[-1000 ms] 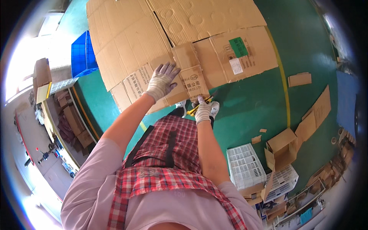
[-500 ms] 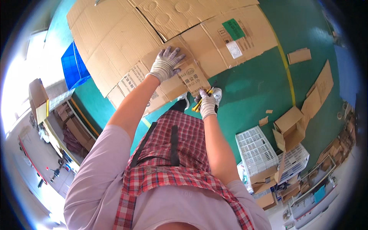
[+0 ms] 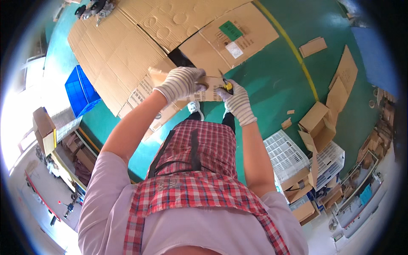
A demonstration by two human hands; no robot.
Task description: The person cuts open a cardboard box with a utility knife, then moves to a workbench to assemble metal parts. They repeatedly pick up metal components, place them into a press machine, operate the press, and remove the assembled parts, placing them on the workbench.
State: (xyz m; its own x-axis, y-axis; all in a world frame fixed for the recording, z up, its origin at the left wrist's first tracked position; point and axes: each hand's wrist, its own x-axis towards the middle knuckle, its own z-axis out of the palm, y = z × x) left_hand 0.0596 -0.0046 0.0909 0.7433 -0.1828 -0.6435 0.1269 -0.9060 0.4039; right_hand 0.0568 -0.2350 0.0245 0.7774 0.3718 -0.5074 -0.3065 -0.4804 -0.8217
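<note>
A large flattened cardboard sheet (image 3: 108, 59) lies before me, with a printed panel at its near side. My left hand (image 3: 179, 84), in a striped knit glove, is closed on a raised cardboard flap (image 3: 213, 89), fingers curled over its edge. To the right, my gloved right hand (image 3: 239, 104) is closed round a yellow-and-black hand tool (image 3: 228, 87) with a thin pointed tip. The tip points up and away, beside the flap's right end; the fingers cover most of the handle, so its exact kind is unclear. A dark gap (image 3: 182, 58) shows beyond my left hand.
A blue plastic bin (image 3: 80, 91) stands left. At right are white plastic crates (image 3: 285, 155), an open cardboard box (image 3: 316, 127), and loose cardboard pieces (image 3: 313, 46) on the green floor. A dark wheeled object (image 3: 95, 7) sits at the far left.
My left hand has gone from lying spread on the cardboard to gripping the flap, which is now lifted. My right hand has moved up and right, its tool now pointing upward.
</note>
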